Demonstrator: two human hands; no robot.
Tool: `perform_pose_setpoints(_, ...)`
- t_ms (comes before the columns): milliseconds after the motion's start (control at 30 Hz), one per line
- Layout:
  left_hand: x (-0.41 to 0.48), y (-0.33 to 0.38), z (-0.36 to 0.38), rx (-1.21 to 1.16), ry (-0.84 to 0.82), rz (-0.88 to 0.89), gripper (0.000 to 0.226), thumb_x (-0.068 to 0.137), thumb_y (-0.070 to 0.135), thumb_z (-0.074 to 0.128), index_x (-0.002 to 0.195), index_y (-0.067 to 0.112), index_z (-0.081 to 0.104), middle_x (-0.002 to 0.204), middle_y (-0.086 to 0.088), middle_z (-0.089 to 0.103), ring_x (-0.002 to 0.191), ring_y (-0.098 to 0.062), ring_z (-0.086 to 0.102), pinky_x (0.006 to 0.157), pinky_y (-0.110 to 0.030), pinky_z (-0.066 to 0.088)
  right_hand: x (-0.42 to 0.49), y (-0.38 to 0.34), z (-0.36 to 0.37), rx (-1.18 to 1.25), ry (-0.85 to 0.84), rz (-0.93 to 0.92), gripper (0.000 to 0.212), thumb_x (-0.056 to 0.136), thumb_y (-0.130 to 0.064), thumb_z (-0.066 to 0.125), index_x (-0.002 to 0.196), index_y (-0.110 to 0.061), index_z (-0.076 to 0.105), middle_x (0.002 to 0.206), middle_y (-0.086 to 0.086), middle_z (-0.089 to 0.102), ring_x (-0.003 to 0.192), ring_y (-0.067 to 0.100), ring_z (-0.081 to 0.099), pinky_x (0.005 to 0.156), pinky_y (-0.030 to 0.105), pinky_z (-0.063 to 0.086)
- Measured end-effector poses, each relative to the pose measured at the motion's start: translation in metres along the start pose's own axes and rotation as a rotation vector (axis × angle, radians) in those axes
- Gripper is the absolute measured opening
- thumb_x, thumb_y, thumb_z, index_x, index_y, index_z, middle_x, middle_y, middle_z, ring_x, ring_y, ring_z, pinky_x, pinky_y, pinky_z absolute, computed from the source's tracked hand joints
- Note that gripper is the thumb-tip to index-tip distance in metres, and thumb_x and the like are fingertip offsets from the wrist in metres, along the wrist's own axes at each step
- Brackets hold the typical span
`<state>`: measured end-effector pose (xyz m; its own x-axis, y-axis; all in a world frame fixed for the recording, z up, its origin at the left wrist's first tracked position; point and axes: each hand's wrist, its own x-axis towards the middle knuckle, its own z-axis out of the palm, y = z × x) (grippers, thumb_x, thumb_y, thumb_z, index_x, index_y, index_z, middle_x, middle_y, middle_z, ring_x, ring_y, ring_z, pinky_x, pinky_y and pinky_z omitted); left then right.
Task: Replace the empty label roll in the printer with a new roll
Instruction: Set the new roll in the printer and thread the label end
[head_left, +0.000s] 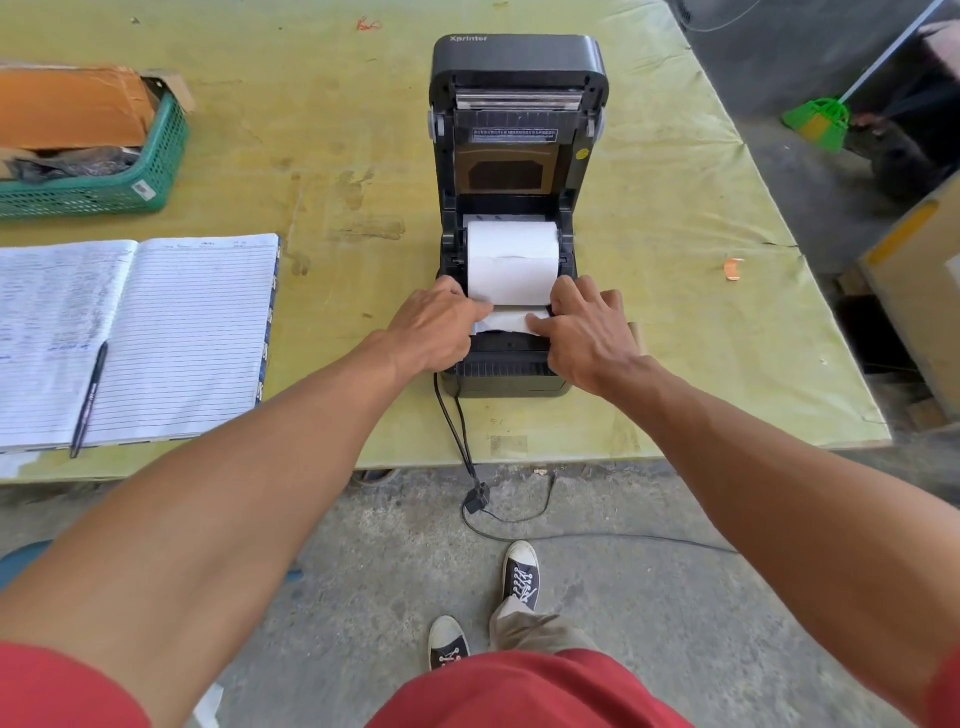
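Observation:
A black label printer (514, 130) stands on the yellow-green table (337, 171) with its lid swung up and back. A full white label roll (513, 260) sits in its bay. The roll's loose end (511, 319) lies forward over the front feed area. My left hand (439, 325) touches the left edge of that paper end, fingers reaching in beside the roll. My right hand (584, 327) presses on the right edge, thumb lying across the paper. How tightly either hand pinches the paper is hidden by the fingers. A brown cardboard piece (636, 332) peeks out behind my right hand.
An open lined notebook (156, 332) with a pen (89, 400) lies at the left. A green basket (130, 171) holding a cardboard box stands at the back left. The printer's cables (457, 431) hang over the front table edge to the floor. An orange scrap (733, 269) lies right.

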<state>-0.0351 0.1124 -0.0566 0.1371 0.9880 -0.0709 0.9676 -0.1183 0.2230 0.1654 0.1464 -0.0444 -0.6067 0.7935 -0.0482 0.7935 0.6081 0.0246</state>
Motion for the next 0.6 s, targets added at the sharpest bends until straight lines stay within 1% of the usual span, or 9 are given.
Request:
perform_pose_setpoints(67, 0.001, -0.001, -0.001, 0.048, -0.008, 0.009, 0.056, 0.086, -0.009, 0.047, 0.133, 0.017, 0.059, 0.116, -0.011, 0.059, 0.119, -0.024, 0.045, 0.087, -0.041, 0.045, 0.002, -0.001, -0.002, -0.01, -0.012, 0.013, 0.034, 0.086, -0.014, 0.059, 0.118, -0.026, 0.066, 0.101, 0.001, 0.029, 0.104, 0.025, 0.034, 0.086, 0.043, 0.033)
perform_pose_setpoints(200, 0.001, 0.0, -0.005, 0.125, -0.01, 0.054, 0.046, 0.083, -0.011, 0.048, 0.118, 0.013, 0.066, 0.106, -0.009, 0.066, 0.112, -0.023, 0.047, 0.082, -0.041, 0.047, 0.003, -0.001, -0.004, -0.017, -0.019, 0.007, 0.032, 0.088, -0.017, 0.058, 0.118, -0.025, 0.067, 0.108, 0.005, 0.037, 0.106, 0.027, 0.035, 0.086, 0.044, 0.033)
perform_pose_setpoints(233, 0.001, -0.001, -0.005, 0.119, -0.004, 0.054, 0.047, 0.082, -0.012, 0.049, 0.117, 0.013, 0.066, 0.106, -0.01, 0.066, 0.111, -0.024, 0.049, 0.082, -0.042, 0.047, 0.003, -0.001, -0.004, -0.018, -0.002, 0.002, 0.033, 0.087, -0.016, 0.058, 0.118, -0.025, 0.066, 0.108, 0.005, 0.038, 0.106, 0.027, 0.035, 0.086, 0.044, 0.034)
perform_pose_setpoints(300, 0.0, -0.003, -0.007, 0.091, 0.011, 0.052, 0.049, 0.082, -0.011, 0.052, 0.119, 0.017, 0.066, 0.112, -0.012, 0.065, 0.114, -0.025, 0.052, 0.086, -0.043, 0.047, 0.004, 0.0, -0.006, -0.005, 0.034, -0.004, 0.038, 0.087, -0.013, 0.057, 0.121, -0.028, 0.065, 0.108, 0.006, 0.039, 0.103, 0.027, 0.036, 0.085, 0.044, 0.034)
perform_pose_setpoints(367, 0.001, -0.005, -0.009, 0.105, 0.016, 0.081, 0.046, 0.085, -0.009, 0.054, 0.121, 0.017, 0.067, 0.116, -0.013, 0.065, 0.115, -0.026, 0.055, 0.091, -0.044, 0.046, 0.003, 0.0, -0.005, 0.0, 0.021, -0.03, 0.04, 0.088, -0.014, 0.057, 0.124, -0.03, 0.064, 0.109, 0.006, 0.04, 0.103, 0.026, 0.036, 0.087, 0.045, 0.035)
perform_pose_setpoints(433, 0.001, -0.005, -0.011, 0.132, 0.012, 0.127, 0.042, 0.087, -0.007, 0.054, 0.12, 0.015, 0.068, 0.112, -0.014, 0.068, 0.113, -0.027, 0.056, 0.093, -0.044, 0.046, 0.002, -0.001, -0.002, -0.001, -0.006, -0.053, 0.039, 0.089, -0.017, 0.058, 0.125, -0.03, 0.063, 0.11, 0.005, 0.039, 0.104, 0.026, 0.036, 0.088, 0.045, 0.035)
perform_pose_setpoints(533, 0.001, -0.002, -0.014, 0.147, 0.002, 0.133, 0.046, 0.083, -0.012, 0.049, 0.117, 0.014, 0.067, 0.107, -0.011, 0.069, 0.109, -0.028, 0.056, 0.088, -0.044, 0.047, 0.001, -0.001, 0.002, 0.018, -0.014, -0.054, 0.04, 0.09, -0.018, 0.058, 0.128, -0.031, 0.061, 0.107, 0.003, 0.037, 0.103, 0.024, 0.035, 0.089, 0.044, 0.036)
perform_pose_setpoints(600, 0.002, 0.001, -0.014, 0.178, -0.035, 0.145, 0.046, 0.084, -0.012, 0.043, 0.115, 0.015, 0.064, 0.109, -0.008, 0.066, 0.108, -0.027, 0.051, 0.084, -0.044, 0.048, -0.002, 0.0, 0.004, 0.022, -0.01, -0.07, 0.04, 0.092, -0.018, 0.057, 0.129, -0.032, 0.06, 0.102, 0.0, 0.033, 0.101, 0.024, 0.035, 0.087, 0.042, 0.036)
